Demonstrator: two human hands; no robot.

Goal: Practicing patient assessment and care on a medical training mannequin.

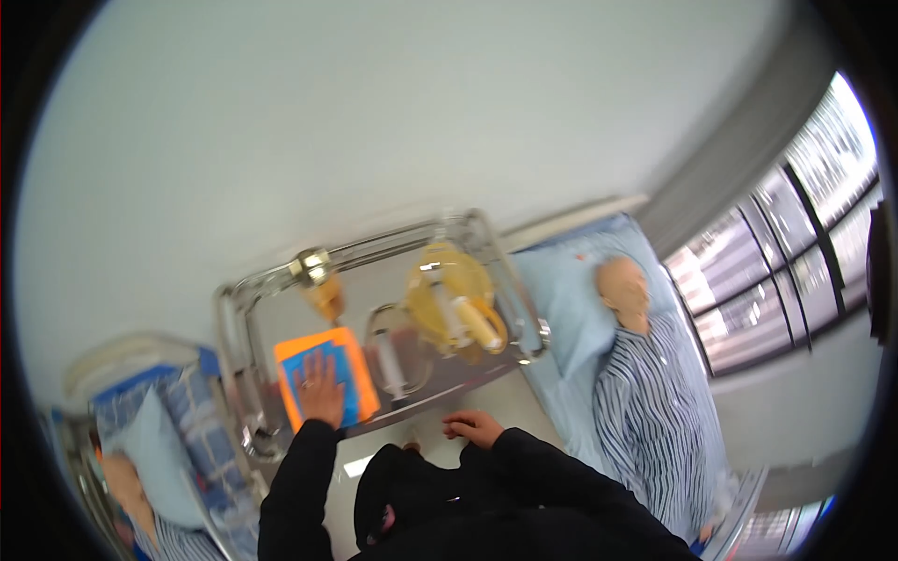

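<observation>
My left hand (321,388) lies spread, palm down, on a blue sheet (351,379) that rests on an orange sheet (363,365), at the left of a metal cart (270,298). My right hand (473,428) hangs in front of the cart, fingers loosely curled, with no object visible in it. Right of the sheets a large syringe (390,365) lies in a clear round dish. Farther right a yellow basin (449,280) holds another syringe-like item (449,308), and a pale yellow cylinder (479,325) lies by it. The picture is blurred.
A gold-coloured metal object (313,266) with an amber part stands at the cart's back left. Raised rails (393,242) border the cart. To the right, a manikin (624,291) in striped clothes lies on a bed; another (126,484) lies at lower left. A wall stands behind.
</observation>
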